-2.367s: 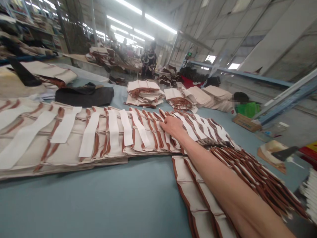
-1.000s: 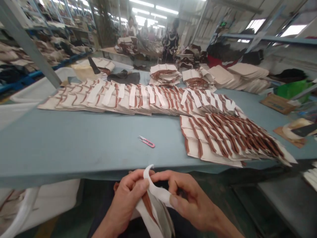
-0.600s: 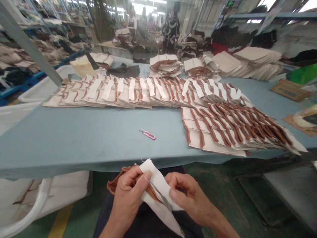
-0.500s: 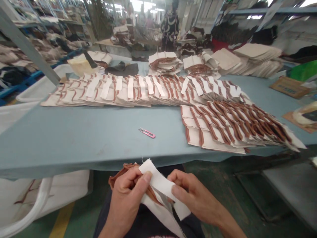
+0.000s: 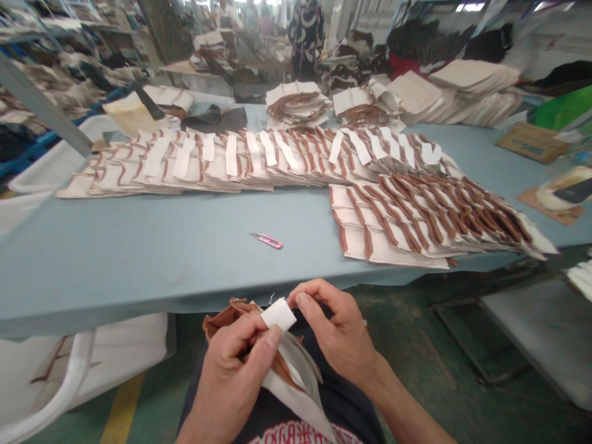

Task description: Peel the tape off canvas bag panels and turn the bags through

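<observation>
In my left hand (image 5: 243,361) is a cream fabric piece (image 5: 289,385) with brown edging (image 5: 226,317), pinched between thumb and fingers. The same thumb presses a white strip (image 5: 280,315) on top of it. My right hand (image 5: 337,327) is closed in a pinch at the strip's upper right corner; its fingertips partly hide what they grip. Loose threads (image 5: 272,298) stick up beside the strip. Pink-handled thread snips (image 5: 267,239) lie on the table beyond my hands, touched by neither.
The table (image 5: 185,246) has a blue-grey cover. Across it runs a long row of cream pieces (image 5: 213,172) topped with white strips. Brown-edged pieces (image 5: 398,228) overlap at right. Behind stand fabric stacks (image 5: 296,102) and a cardboard box (image 5: 531,142). A person (image 5: 306,31) stands farther back.
My right hand has moved up and left, from the strip's lower part to its upper corner. Less of the white strip shows now. My left hand keeps its grip.
</observation>
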Available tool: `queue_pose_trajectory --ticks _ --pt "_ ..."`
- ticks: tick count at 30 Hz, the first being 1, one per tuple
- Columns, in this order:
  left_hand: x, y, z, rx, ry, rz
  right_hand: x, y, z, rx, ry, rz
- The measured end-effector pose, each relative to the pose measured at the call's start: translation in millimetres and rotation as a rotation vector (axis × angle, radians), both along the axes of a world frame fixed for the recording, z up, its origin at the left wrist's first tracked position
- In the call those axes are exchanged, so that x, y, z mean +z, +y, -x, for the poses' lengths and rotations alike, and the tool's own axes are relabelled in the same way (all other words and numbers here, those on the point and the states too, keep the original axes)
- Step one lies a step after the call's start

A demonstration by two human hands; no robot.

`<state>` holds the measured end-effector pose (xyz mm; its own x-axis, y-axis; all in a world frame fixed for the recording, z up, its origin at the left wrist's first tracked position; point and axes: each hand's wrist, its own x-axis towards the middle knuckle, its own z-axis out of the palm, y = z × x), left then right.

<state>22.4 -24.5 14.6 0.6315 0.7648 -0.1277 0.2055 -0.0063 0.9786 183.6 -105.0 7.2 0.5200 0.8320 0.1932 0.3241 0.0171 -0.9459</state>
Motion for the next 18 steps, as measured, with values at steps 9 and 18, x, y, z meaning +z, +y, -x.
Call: queue_pose_trajectory --ticks 9,18 --pt "-2.0 8 2 -0.094 -0.049 -0.212 -5.3 7 -3 0.21 0.11 -0.041" --pt "-1.5 13 -3 -0.075 -0.067 -0.139 -5.9 6 7 0.232 -0.05 -0.103"
